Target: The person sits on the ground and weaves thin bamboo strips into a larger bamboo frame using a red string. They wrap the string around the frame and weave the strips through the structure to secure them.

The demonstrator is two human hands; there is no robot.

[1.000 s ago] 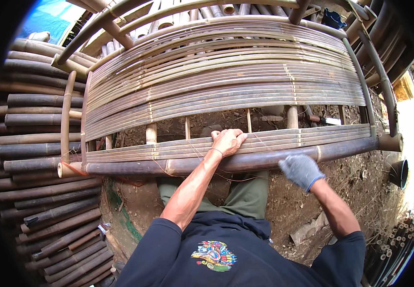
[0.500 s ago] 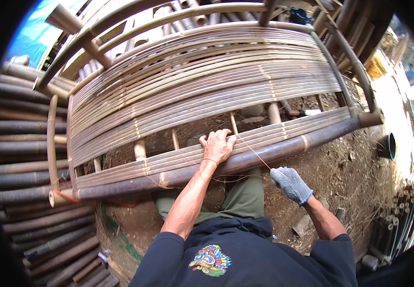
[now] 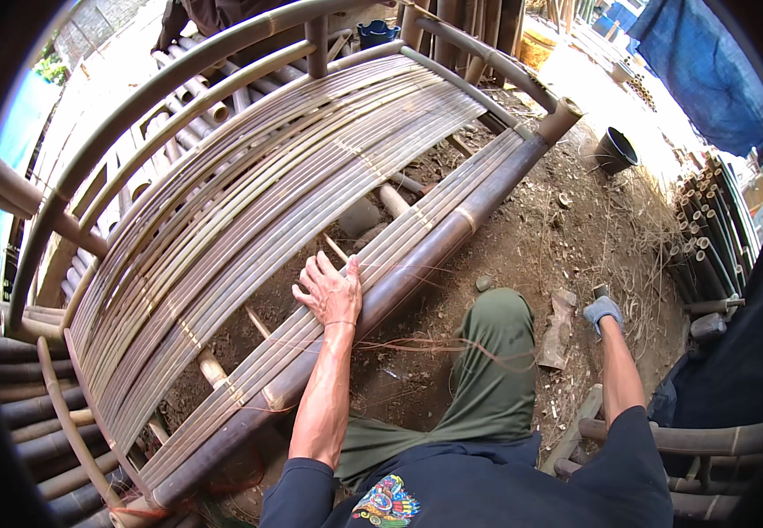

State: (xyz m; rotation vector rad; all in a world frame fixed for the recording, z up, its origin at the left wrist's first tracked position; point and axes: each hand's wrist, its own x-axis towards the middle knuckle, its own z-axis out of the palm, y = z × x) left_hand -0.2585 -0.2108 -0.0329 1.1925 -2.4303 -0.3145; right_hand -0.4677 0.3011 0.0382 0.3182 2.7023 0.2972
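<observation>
A bamboo bench (image 3: 399, 299) with a slatted seat stands slantwise before me. My bare left hand (image 3: 332, 295) grips the front band of thin bamboo slats (image 3: 408, 231), its fingers bent over the far edge beside the gap. Thin reddish cord (image 3: 416, 345) trails loosely from near that hand, past the thick front rail and toward my knee. Off to the right and low over the ground, my right hand (image 3: 603, 314) in a grey glove looks closed around a short stub (image 3: 600, 290). What that stub belongs to cannot be made out.
A flat wood block (image 3: 558, 330) lies on the dirt left of my right hand. Further off stand a black bucket (image 3: 615, 151) and a stack of thin bamboo poles (image 3: 707, 229). Thick bamboo poles (image 3: 47, 409) are piled at the left. A bamboo frame (image 3: 707, 438) sits at lower right.
My view has turned right. My right hand has let go of the taut cord and reached out right to the stub; the cord now hangs slack. My left hand stays on the slats.
</observation>
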